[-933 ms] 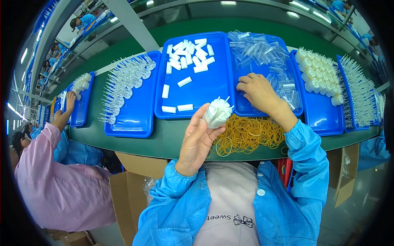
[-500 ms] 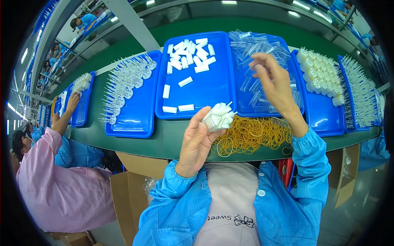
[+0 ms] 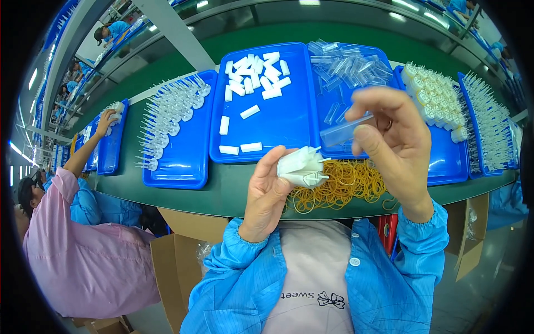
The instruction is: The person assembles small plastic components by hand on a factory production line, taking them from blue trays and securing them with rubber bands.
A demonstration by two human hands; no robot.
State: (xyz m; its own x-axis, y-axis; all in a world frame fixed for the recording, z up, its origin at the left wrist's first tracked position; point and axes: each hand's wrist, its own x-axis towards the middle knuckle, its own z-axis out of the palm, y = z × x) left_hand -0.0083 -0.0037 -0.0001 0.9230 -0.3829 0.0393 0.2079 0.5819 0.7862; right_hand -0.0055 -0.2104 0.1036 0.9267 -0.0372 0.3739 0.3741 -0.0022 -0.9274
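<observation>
Just below the middle of the frame, I see the left hand, fingers curled round a white bundle whose thin prongs point right, up over the green desk. Right of centre, the right hand has a clear piece pinched between thumb and fingers, near the bundle but apart from it. Behind them sits a heap of yellow rubber bands. Farther back, at upper centre, one blue tray carries scattered white pieces; just right, clear pieces lie jumbled.
</observation>
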